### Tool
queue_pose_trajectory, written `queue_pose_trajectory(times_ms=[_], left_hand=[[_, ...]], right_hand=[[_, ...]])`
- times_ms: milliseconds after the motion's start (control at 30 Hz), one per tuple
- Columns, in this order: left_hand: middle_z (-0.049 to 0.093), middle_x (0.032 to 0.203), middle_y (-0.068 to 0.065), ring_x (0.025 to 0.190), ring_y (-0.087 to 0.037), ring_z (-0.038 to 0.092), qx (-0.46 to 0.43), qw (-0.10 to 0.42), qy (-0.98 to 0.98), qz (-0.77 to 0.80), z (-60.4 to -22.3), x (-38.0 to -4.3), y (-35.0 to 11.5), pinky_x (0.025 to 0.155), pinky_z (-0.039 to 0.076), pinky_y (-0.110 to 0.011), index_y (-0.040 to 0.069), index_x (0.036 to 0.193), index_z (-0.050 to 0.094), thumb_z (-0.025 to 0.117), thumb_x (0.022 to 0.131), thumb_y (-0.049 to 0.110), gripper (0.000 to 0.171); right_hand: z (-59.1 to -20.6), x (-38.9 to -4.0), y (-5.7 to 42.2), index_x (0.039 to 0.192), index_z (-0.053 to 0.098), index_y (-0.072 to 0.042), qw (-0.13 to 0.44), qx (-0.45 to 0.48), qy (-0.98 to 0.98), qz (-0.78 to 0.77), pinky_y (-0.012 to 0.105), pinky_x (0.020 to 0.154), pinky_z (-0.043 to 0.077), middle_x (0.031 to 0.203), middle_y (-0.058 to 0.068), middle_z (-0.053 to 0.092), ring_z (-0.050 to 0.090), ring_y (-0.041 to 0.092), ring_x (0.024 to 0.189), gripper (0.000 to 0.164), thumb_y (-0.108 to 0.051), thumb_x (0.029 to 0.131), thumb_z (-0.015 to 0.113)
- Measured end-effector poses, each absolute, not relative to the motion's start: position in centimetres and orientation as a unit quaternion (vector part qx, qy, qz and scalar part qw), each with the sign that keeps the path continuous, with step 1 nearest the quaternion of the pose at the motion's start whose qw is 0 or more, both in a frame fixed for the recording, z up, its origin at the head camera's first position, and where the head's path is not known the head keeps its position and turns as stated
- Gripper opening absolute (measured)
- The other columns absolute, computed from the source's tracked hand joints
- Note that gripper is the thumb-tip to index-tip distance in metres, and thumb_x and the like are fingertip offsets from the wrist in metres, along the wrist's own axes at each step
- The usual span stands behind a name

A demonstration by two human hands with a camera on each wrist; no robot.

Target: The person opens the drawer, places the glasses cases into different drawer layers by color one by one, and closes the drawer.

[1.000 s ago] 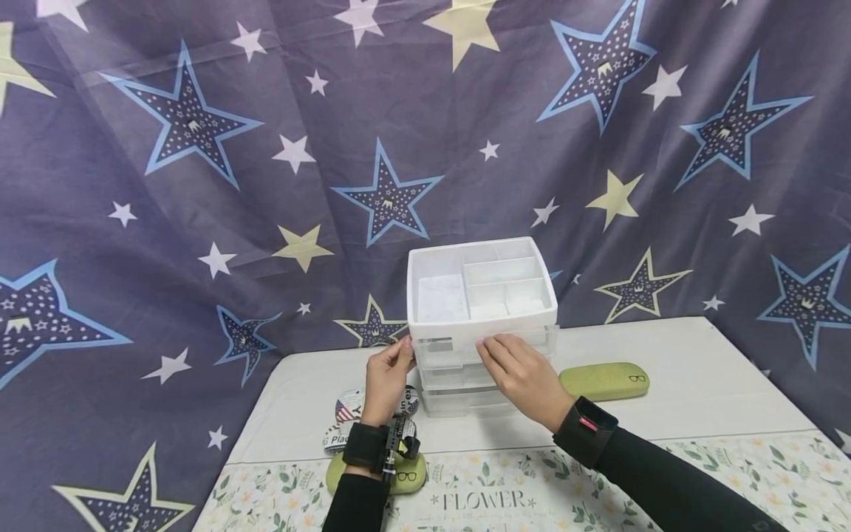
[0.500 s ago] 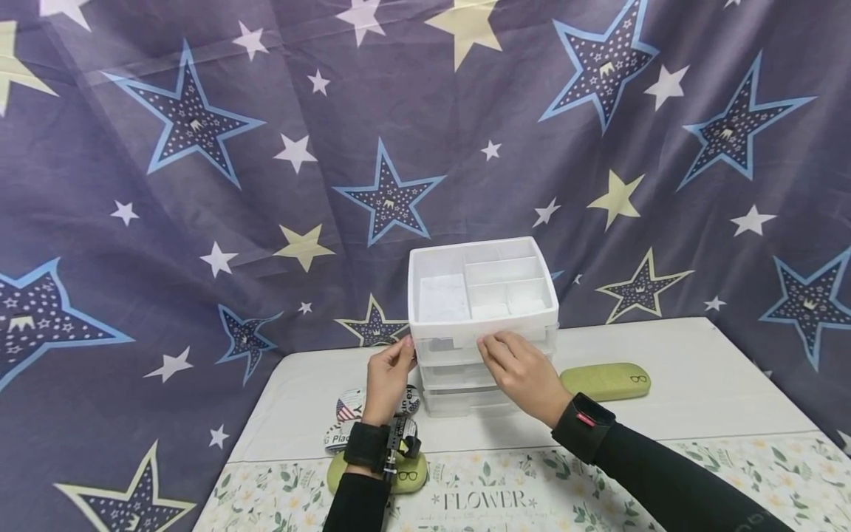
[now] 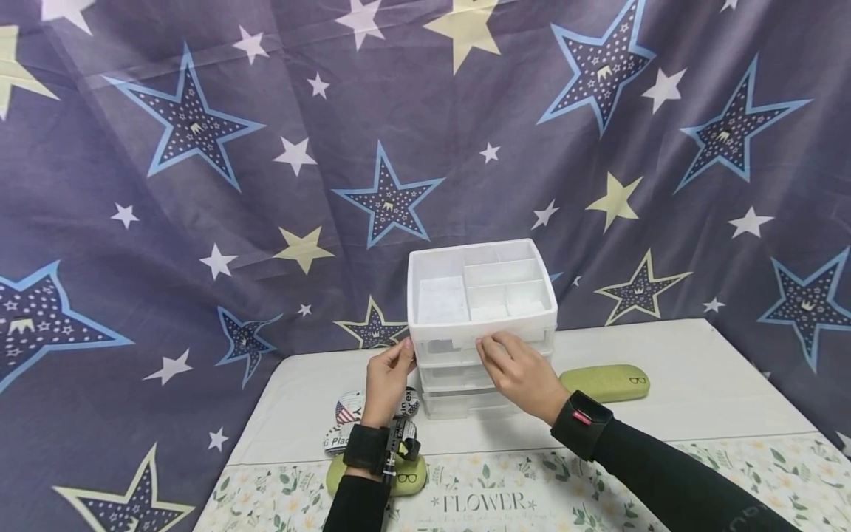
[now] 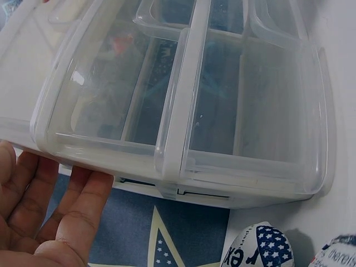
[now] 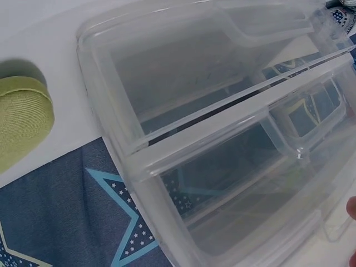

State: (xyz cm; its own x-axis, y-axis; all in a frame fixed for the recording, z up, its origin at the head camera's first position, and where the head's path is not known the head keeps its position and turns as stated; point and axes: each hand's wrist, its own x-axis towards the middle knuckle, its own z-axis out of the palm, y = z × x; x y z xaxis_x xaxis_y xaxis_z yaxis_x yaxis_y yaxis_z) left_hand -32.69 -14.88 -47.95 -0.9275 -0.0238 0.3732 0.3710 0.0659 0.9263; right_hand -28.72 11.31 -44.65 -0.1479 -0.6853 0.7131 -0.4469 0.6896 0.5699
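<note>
A white drawer unit (image 3: pixel 482 324) with clear drawers and a divided top tray stands on the table. My left hand (image 3: pixel 388 377) is at its left side; in the left wrist view its fairly straight fingers (image 4: pixel 86 214) rest against the side edge. My right hand (image 3: pixel 525 377) is at the front of the top drawer (image 3: pixel 465 347), fingertips bent at its handle. In the right wrist view only fingertips (image 5: pixel 352 207) show at the edge, by the clear lip. The right thumb is hidden in the head view.
A green glasses case (image 3: pixel 605 383) lies right of the unit. Another green case (image 3: pixel 408 476) sits under my left wrist, with printed round items (image 3: pixel 349 405) behind it. A star-patterned curtain (image 3: pixel 319 185) hangs behind the white table (image 3: pixel 665 421), whose front has a floral cover (image 3: pixel 751 473).
The top drawer has slid slightly inward, its front nearer the unit's frame. My right hand stays at its front, and my left hand keeps its place at the side.
</note>
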Motion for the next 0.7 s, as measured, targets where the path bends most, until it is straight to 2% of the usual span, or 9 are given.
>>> queue_pose_trajectory(times_ms=[267, 700], left_hand=[[0.065, 0.133, -0.019, 0.12, -0.03, 0.066, -0.117, 0.146, -0.715, -0.673, -48.1, -32.7, -14.8, 0.095, 0.058, -0.025, 0.001, 0.133, 0.065, 0.061, 0.104, 0.032, 0.042], [0.065, 0.134, -0.019, 0.12, -0.03, 0.067, -0.119, 0.148, -0.72, -0.667, -47.9, -32.7, -14.8, 0.094, 0.058, -0.025, 0.0, 0.133, 0.065, 0.061, 0.104, 0.035, 0.045]], right_hand=[[-45.3, -28.8, 11.4, 0.118, 0.071, 0.009, 0.545, 0.382, -0.739, -0.105, 0.037, 0.093, 0.06, 0.111, 0.019, 0.067, 0.064, 0.03, 0.102, 0.033, 0.005, 0.107, 0.039], [-47.5, -28.0, 10.9, 0.122, 0.068, 0.009, 0.528, 0.376, -0.76, -0.05, 0.041, 0.096, 0.06, 0.115, 0.02, 0.068, 0.065, 0.033, 0.105, 0.033, 0.0, 0.109, 0.039]])
